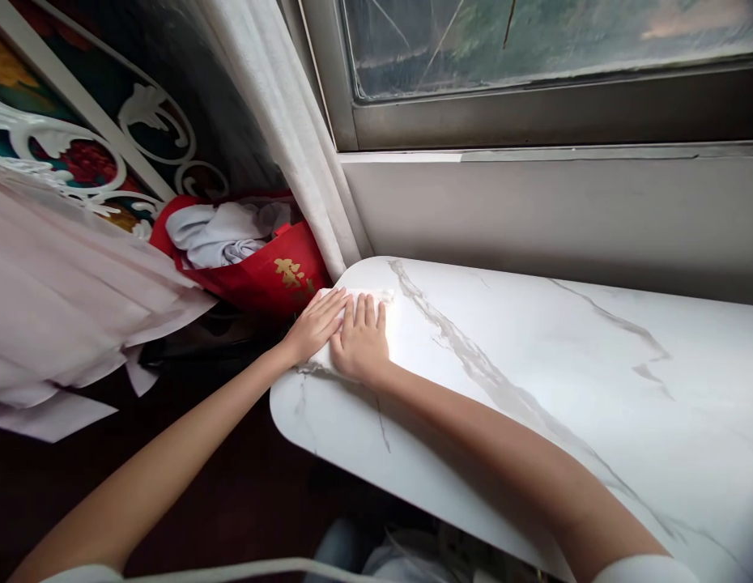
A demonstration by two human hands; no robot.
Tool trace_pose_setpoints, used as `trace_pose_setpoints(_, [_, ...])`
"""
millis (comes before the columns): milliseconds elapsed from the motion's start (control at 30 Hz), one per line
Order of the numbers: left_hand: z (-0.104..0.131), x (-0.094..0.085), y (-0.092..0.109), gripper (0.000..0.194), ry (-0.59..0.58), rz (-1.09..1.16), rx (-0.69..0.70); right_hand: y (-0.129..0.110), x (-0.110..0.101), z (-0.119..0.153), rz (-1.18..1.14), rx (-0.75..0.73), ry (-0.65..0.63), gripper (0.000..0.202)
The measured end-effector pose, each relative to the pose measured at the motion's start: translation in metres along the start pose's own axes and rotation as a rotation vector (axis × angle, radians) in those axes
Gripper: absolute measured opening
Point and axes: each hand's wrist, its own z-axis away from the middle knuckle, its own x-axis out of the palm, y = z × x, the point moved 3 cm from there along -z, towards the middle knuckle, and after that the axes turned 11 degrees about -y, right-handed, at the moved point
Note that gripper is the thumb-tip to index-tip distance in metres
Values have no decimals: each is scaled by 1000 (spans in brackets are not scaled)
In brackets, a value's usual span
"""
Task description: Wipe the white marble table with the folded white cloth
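A white cloth [384,298] lies at the left end of a white marble-patterned tabletop [534,340]. My left hand [319,324] rests on the cloth's left side, fingers stretched out and pointing up to the right. Flat on the same cloth, my right hand [361,338] has its fingers spread and pointing away from me. The two hands touch or nearly touch at the fingers. Both palms face down, so most of the cloth is hidden beneath them.
Beyond the table's left end sits a red bag [273,279] with pale fabric [224,231] inside. A white curtain [279,105] hangs behind it, and sheer pink fabric [66,300] hangs at the left. The wall [504,214] and window frame [522,117] run along the table's far side.
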Motion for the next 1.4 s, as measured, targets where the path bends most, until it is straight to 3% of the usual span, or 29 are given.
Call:
trace_pose_setpoints(167, [56,1,35,52,6,-15,-8,-20,-1,51,-66,-87,-121,64])
trace_pose_setpoints(333, [90,4,79,52,21,-14,-23,-20,-12,100,-106,-177,-213,66])
trace_pose_setpoints(500, [104,6,113,55,37,-23,3,-5,-25,130,-187,-252,-307,79])
trace_pose_setpoints(600, [103,7,116,57,24,-24,31,3,-30,127,-236,-252,-329,86])
trace_pose_setpoints(667, [96,9,110,56,18,-17,44,8,-31,114,-257,-191,-333,77])
trace_pose_setpoints(833, [47,9,85,52,27,-19,-13,25,-30,56,-187,-92,-235,61])
trace_pose_setpoints(967, [-26,9,72,51,11,-49,-57,64,-38,6,-57,-41,-92,60])
trace_pose_setpoints(1100, [-105,8,75,50,-3,-60,-42,120,-53,-31,49,64,-28,59])
trace_pose_setpoints(1267, [-173,9,89,48,-20,-64,36,169,-72,-48,149,228,82,56])
trace_pose_setpoints(1400, [-187,10,93,48,-21,-69,66,175,-75,-46,215,293,136,55])
